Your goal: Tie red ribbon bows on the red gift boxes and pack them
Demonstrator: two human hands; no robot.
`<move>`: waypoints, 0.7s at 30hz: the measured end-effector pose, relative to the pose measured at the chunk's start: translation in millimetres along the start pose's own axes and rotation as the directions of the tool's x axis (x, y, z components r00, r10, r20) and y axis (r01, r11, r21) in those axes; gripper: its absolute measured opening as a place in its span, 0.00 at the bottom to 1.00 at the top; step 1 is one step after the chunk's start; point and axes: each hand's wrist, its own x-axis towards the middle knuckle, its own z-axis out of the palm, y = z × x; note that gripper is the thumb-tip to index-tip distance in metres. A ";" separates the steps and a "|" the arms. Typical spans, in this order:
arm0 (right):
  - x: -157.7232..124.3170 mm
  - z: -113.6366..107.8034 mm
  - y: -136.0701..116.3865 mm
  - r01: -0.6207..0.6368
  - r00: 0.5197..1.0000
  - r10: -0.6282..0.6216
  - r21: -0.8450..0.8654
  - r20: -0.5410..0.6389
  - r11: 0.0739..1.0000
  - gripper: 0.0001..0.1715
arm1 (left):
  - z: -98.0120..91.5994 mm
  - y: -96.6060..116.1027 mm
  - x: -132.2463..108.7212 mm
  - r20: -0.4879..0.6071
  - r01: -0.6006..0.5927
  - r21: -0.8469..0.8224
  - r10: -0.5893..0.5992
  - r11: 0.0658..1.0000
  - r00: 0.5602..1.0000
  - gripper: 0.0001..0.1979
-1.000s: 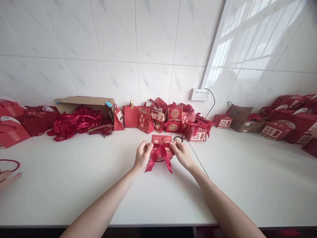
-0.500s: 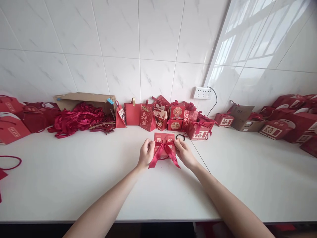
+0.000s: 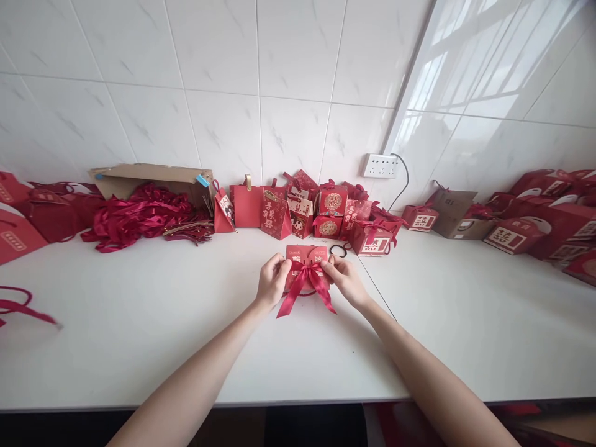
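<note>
A small red gift box (image 3: 305,256) with gold print stands on the white table (image 3: 139,335), a dark red ribbon bow (image 3: 306,282) tied across its front with two tails hanging toward me. My left hand (image 3: 271,282) pinches the bow's left loop. My right hand (image 3: 343,278) pinches the right loop. Both hands are closed on the ribbon, one on each side of the box.
Several finished red boxes (image 3: 333,214) cluster against the tiled wall behind it, and a black hair tie (image 3: 338,251) lies beside them. A cardboard box (image 3: 153,180) with a heap of red ribbons (image 3: 139,220) is at back left. Red bags (image 3: 540,226) line the right side, and a wall socket (image 3: 380,166) is mounted above.
My hands have stayed on the bow's loops while the tails shifted a little. The view has tipped slightly, so the box sits a bit higher in frame.
</note>
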 end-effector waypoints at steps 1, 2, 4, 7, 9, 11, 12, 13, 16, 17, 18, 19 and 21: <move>0.5 0.3 1.2 -0.007 1.000 0.007 0.032 -0.004 0.999 0.27 | 0.3 -0.1 0.5 -0.006 0.001 -0.009 -0.001 1.000 1.000 0.18; 1.3 0.3 2.8 -0.016 1.000 0.017 0.077 -0.005 0.997 0.27 | 0.7 -0.7 1.2 -0.011 0.010 -0.030 -0.010 1.000 1.000 0.18; 3.4 0.0 6.4 -0.048 0.999 0.048 0.195 0.006 0.980 0.26 | 2.1 -3.4 3.4 -0.025 0.054 -0.090 -0.057 0.994 0.998 0.18; 6.7 -0.8 10.6 -0.117 0.993 0.109 0.360 0.043 0.925 0.25 | 5.3 -9.3 8.1 -0.055 0.120 -0.161 -0.131 0.980 0.990 0.18; 8.6 -1.5 12.2 -0.140 0.990 0.129 0.414 0.054 0.900 0.23 | 7.2 -12.6 10.6 -0.066 0.129 -0.168 -0.142 0.977 0.988 0.18; 9.7 -2.3 13.4 -0.145 0.989 0.135 0.433 0.054 0.890 0.23 | 8.2 -13.6 11.1 -0.066 0.129 -0.169 -0.141 0.977 0.988 0.18; 9.9 -2.6 13.8 -0.146 0.989 0.136 0.437 0.055 0.887 0.23 | 8.2 -13.1 10.4 -0.065 0.124 -0.165 -0.137 0.978 0.989 0.18; 9.7 -2.6 13.9 -0.145 0.989 0.134 0.439 0.057 0.887 0.23 | 7.9 -11.9 9.2 -0.064 0.119 -0.157 -0.130 0.980 0.989 0.18; 6.9 -1.6 11.5 -0.120 0.993 0.104 0.437 0.061 0.892 0.24 | 6.0 -4.4 3.5 -0.076 0.082 -0.116 -0.091 0.990 0.993 0.18; 5.4 -1.0 9.6 -0.108 0.994 0.090 0.440 0.061 0.891 0.25 | 5.3 -1.2 1.5 -0.082 0.052 -0.087 -0.060 0.995 0.995 0.17; 3.8 -0.3 7.4 -0.093 0.995 0.073 0.449 0.062 0.889 0.24 | 4.7 2.0 -0.3 -0.088 0.013 -0.054 -0.018 0.998 0.996 0.17; 2.4 0.4 5.1 -0.078 0.997 0.056 0.462 0.060 0.883 0.24 | 4.3 4.9 -1.7 -0.093 -0.034 -0.022 0.032 0.999 0.995 0.17; 0.8 1.5 1.4 -0.051 0.998 0.035 0.488 0.044 0.871 0.24 | 4.2 8.2 -2.8 -0.101 -0.123 0.031 0.125 0.992 0.987 0.17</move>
